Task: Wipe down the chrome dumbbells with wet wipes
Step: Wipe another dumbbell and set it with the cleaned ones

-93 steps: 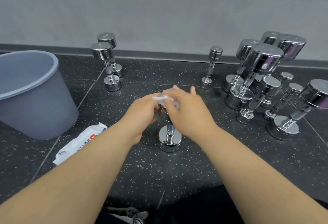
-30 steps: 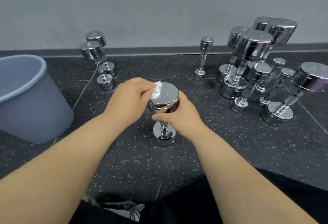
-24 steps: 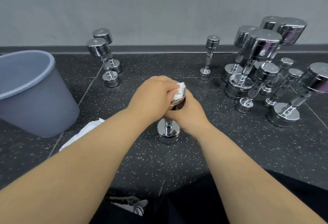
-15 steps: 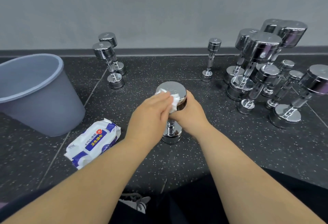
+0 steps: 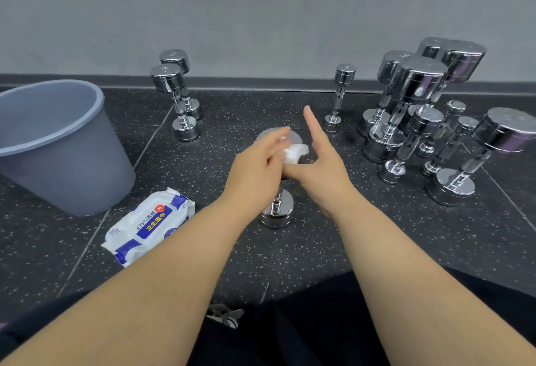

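With our left hand [image 5: 255,171] pinching the limp wet wipe [image 5: 295,152] and our right hand [image 5: 324,171] open, we are judging the heavy, slick dumbbell [image 5: 277,214] best gripped mid-handle.

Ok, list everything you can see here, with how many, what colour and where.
centre dumbbell: 1, chrome, upright on the floor in front of the person
back-left dumbbells: 2, chrome, upright near the wall
small dumbbell: 1, chrome, upright, back centre
right dumbbells: about 8, overlapping, chrome, right side
wet wipe: 1, white, crumpled, on the centre dumbbell's top
wipes pack: 1, white and blue, floor, left of the centre dumbbell
bin: 1, grey-blue, far left
left hand: holds the wet wipe
right hand: fingers straight, beside the centre dumbbell's top
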Demonstrator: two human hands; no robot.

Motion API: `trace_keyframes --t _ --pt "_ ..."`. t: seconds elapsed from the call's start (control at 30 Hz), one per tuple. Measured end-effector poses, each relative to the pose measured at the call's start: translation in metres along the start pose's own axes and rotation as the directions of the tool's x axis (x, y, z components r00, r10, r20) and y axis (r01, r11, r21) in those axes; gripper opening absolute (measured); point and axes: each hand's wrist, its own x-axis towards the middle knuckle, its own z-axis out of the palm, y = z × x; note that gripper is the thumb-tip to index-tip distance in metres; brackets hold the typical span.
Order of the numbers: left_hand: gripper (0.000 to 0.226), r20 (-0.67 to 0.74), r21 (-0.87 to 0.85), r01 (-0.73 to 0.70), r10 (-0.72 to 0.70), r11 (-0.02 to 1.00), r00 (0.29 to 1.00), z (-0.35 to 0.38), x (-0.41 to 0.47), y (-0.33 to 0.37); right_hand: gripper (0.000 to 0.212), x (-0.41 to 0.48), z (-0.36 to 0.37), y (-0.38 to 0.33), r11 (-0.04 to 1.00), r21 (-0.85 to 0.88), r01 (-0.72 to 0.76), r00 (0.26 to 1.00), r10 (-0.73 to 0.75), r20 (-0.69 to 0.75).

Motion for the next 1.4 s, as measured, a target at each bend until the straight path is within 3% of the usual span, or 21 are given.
trace_keyframes --t 0.07,0.17,0.27,0.33,0.47,0.63,0.77,0.93,1.0,1.1,1.3,1.4 --pt "0.043 0.012 -0.440 0.136 -0.146 0.888 0.989 -0.005 0.002 0.008 0.064 0.003 0.000 -0.010 0.994 -0.070 0.081 0.996 -0.083 -0.021" --pt "0.032 -0.066 -0.622 0.191 -0.293 0.759 0.954 -0.010 0.004 0.008 0.033 0.006 0.008 -0.012 0.965 -0.253 0.069 0.992 -0.094 -0.089" --pt "0.033 -0.163 -0.611 0.196 -0.365 0.767 0.917 -0.012 0.011 -0.005 0.030 0.014 0.012 -0.008 0.952 -0.304 0.023 0.982 -0.079 -0.173" --pt "0.044 -0.144 -0.563 0.239 -0.379 0.791 0.914 -0.010 0.017 -0.012 0.028 0.022 0.010 -0.007 0.954 -0.300 -0.027 0.967 -0.051 -0.251" --pt "0.037 -0.117 -0.519 0.309 -0.424 0.797 0.898 -0.001 0.029 -0.022 0.027 0.012 0.014 0.010 0.927 -0.304 -0.220 0.923 0.097 -0.372" --pt "0.032 -0.058 -0.555 0.337 -0.440 0.760 0.896 0.000 0.039 -0.027 0.038 0.027 0.024 -0.013 0.994 -0.051 -0.099 0.954 0.080 -0.291" --pt "0.028 -0.017 -0.566 0.363 -0.451 0.740 0.892 -0.001 0.040 -0.031 0.027 0.022 0.029 0.005 0.960 0.096 -0.265 0.888 0.281 -0.364" --pt "0.027 -0.011 -0.582 0.362 -0.453 0.728 0.891 0.000 0.043 -0.031 0.039 0.014 0.031 -0.006 0.962 0.242 -0.128 0.894 0.218 -0.391" --pt "0.027 -0.014 -0.574 0.361 -0.450 0.735 0.893 0.002 0.043 -0.033 0.032 0.013 0.032 -0.006 0.937 0.288 -0.197 0.880 0.299 -0.370" --pt "0.030 -0.007 -0.548 0.354 -0.427 0.758 0.904 0.001 0.042 -0.033 0.029 -0.009 0.044 0.008 0.909 0.236 -0.343 0.828 0.412 -0.382" --pt "0.033 -0.033 -0.530 0.347 -0.427 0.774 0.903 0.003 0.042 -0.029 0.029 -0.004 0.039 0.016 0.941 -0.012 -0.339 0.870 0.309 -0.384" --pt "0.033 -0.022 -0.523 0.351 -0.424 0.777 0.905 0.003 0.041 -0.031 0.013 -0.017 0.033 0.015 0.915 -0.189 -0.355 0.899 0.280 -0.336"
